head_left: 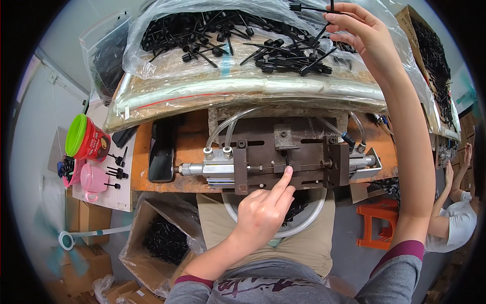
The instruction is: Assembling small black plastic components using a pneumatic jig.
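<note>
My left hand point(266, 210) reaches over the near edge of a dark metal fixture point(309, 137), index finger stretched out, the others curled. Its fingertip touches the middle of the fixture, beside the lower end of a thin black piece point(287, 156) standing there. At the upper right, my right hand point(362, 33) is raised over the plastic-lined tray, thumb and fingers closed on a black plastic stem with a ridged head point(298, 7). At least one more black stem shows at these fingers. Many similar black stemmed parts point(276, 55) lie loose in the tray below.
Silver air cylinders point(220, 169) with clear hoses flank the fixture. A phone point(163, 152), red tub point(96, 142) and pink cup point(93, 178) stand left. A white basket point(316, 213) rests on my lap beside a lined carton point(136, 243). An orange stool point(372, 228) and another person point(455, 223) are right.
</note>
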`<state>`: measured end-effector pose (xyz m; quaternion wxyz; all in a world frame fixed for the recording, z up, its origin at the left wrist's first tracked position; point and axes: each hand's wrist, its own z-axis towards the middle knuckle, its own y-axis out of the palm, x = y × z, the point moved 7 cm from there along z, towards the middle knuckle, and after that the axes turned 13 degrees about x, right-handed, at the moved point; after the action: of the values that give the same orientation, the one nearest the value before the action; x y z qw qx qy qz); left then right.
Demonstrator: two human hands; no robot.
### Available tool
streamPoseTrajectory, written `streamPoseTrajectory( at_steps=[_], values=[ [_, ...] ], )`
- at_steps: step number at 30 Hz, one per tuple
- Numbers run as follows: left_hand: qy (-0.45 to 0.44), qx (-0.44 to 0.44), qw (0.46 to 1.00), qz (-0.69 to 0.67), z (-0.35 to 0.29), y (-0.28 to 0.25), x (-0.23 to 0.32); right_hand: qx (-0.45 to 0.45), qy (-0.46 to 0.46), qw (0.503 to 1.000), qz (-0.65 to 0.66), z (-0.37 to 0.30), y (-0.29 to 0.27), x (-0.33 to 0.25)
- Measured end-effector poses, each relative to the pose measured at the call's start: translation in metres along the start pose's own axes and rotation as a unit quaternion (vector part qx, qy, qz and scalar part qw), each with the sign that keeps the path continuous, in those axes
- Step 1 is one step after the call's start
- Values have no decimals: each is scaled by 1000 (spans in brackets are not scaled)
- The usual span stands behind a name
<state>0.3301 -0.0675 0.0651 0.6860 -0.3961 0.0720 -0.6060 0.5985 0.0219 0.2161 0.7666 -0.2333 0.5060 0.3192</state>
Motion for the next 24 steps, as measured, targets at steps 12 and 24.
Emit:
streamPoseTrajectory(
  at_steps=[12, 24],
  values=[
    [-188, 8, 919, -347, 10, -37, -12, -129, 160, 959, 196, -120, 11, 9],
    [-331, 14, 793, -512, 7, -39, -30, -118, 286, 915, 259, -218, 11, 54]
  ],
)
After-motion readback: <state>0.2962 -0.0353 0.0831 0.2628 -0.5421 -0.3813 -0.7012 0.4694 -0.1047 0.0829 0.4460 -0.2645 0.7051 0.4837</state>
